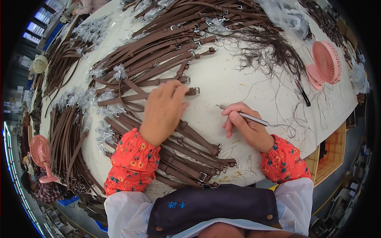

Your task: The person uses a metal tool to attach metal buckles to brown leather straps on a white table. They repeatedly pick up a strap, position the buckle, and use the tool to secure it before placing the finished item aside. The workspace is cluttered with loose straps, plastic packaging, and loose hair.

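Note:
Brown belts with silver buckles lie in rows across the pale tabletop. My left hand point(164, 109) is over them, thumb apart from its bent fingers. Beside its fingertips, a belt buckle point(195, 91) sticks out to the right; what lies under the palm is hidden. In my right hand point(248, 125) is a slim silver pen-shaped tool point(254, 119), pinched between thumb and fingers. Its thin dark tip points left toward the belts, and a fine strand trails near its back end. Nearer to me lies another row of belts point(190, 154), their buckles to the right.
Loose dark threads point(274, 51) spread over the far right of the table. Pink fans stand at the right point(325, 65) and at the left point(41, 152). More belts point(69, 142) and clear plastic wrap point(93, 29) lie at the left. A wooden crate point(329, 150) sits below the table's right edge.

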{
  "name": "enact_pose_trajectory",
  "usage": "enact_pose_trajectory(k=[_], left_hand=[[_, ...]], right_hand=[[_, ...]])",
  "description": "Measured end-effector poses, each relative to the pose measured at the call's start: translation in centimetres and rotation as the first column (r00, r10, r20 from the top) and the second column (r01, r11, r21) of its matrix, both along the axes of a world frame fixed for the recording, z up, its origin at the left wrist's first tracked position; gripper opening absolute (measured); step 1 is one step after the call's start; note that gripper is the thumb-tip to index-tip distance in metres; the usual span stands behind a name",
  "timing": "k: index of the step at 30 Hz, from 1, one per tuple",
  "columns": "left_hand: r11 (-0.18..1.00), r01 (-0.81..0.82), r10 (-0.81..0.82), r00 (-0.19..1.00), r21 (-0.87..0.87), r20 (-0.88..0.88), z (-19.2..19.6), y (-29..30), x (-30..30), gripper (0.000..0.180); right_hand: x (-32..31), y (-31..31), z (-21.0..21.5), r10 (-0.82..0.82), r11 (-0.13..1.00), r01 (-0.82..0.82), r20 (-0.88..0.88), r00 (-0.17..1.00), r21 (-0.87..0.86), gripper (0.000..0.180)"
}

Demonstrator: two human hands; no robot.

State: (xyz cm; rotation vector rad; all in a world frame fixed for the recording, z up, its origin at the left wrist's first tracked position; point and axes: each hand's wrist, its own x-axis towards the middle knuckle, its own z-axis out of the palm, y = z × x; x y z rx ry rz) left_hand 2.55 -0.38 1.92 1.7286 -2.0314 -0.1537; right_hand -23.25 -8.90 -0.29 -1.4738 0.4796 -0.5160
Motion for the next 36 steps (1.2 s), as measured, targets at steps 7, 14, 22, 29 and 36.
enact_pose_trajectory(k=[7, 14, 22, 29, 36], left_hand=[[0.99, 0.142, -0.139, 0.981, 0.013, -0.132, -1.4, -0.3, -1.2, 0.023], [0.944, 0.277, -0.154, 0.851, 0.18, -0.503, -1.9, 0.3, -3.4, 0.024], [0.943, 0.238, -0.18, 0.953, 0.234, -0.243, -0.6, 0.1, -1.1, 0.03], [0.953, 0.278, -0.237, 0.932, 0.119, -0.274, 0.8, 0.6, -2.3, 0.037], [0.96, 0.22, -0.15, 0.926, 0.173, -0.346, -1.4, 0.8, -3.4, 0.017]], right_hand=[[0.5, -0.1, -0.4, -0.149, 0.934, 0.138, -0.01, 0.989, -0.329, 0.017], [0.8, 0.2, -0.5, -0.038, 0.847, -0.001, -0.062, 0.997, -0.531, 0.033], [0.6, 0.1, 0.3, -0.039, 0.799, -0.069, -0.166, 0.985, -0.597, 0.032], [0.8, 0.0, -0.3, -0.038, 0.828, -0.04, -0.127, 0.991, -0.559, 0.03], [0.3, 0.3, -0.4, -0.1, 0.891, 0.021, -0.15, 0.984, -0.453, 0.027]])
